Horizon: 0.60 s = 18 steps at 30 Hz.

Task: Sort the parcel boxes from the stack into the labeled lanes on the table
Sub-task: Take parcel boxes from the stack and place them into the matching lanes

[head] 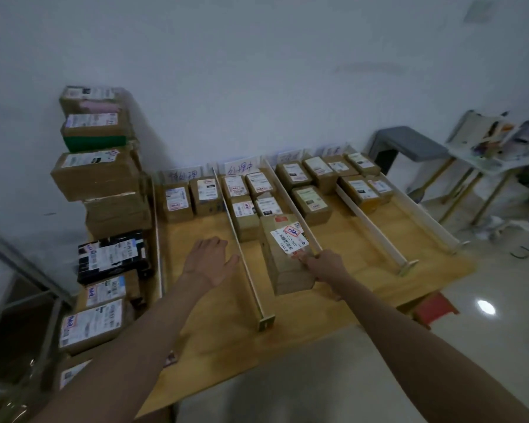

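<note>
A brown parcel box [283, 264] with a white label and red stamp lies in the second lane from the left, near the table's front. My right hand [324, 265] holds its right side, fingers on the label's edge. Flat and spread, my left hand [209, 261] hovers over the first lane, holding nothing. The stack of parcel boxes [100, 178] rises at the table's left, with a black one [112, 254] lower down. Sorted boxes [251, 193] fill the far ends of the lanes, behind white dividers [248, 264] and handwritten lane labels [240, 170].
The wooden table [348, 254] holds several lanes; the near halves of the lanes are bare wood. A grey stool [409, 145] and a cluttered white rack [495, 148] stand at the right by the wall. A red stool [435, 309] sits under the table's right corner.
</note>
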Motion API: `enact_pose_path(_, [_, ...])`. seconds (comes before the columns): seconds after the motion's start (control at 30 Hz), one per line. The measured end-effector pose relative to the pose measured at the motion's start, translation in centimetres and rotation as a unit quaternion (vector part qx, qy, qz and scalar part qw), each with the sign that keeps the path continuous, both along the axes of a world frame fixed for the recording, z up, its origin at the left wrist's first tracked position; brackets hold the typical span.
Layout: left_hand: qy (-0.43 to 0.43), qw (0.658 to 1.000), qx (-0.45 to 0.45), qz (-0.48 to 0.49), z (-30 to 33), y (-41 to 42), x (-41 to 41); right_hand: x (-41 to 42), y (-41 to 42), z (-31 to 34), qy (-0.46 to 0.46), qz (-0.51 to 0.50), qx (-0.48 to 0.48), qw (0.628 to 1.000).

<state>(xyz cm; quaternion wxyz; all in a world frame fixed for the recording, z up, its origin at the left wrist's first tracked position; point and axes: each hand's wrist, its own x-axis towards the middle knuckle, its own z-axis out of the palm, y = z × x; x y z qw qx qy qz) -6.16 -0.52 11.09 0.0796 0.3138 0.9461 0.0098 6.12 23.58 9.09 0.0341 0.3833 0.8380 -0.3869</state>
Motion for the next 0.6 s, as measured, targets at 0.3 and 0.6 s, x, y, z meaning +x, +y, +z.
enact_pose_path(0.3, [-0.002, 1.0, 0.011, 0.0, -1.5, 16.9, 5.2, 5.2, 16.6, -0.2, -0.006, -0.02, 0.047, 0.999])
enact_pose_path(0.6, [-0.012, 1.0, 0.004, 0.005, -2.6, 26.8, 6.4, 6.0, 27.0, -0.6, -0.021, -0.031, 0.063, 0.997])
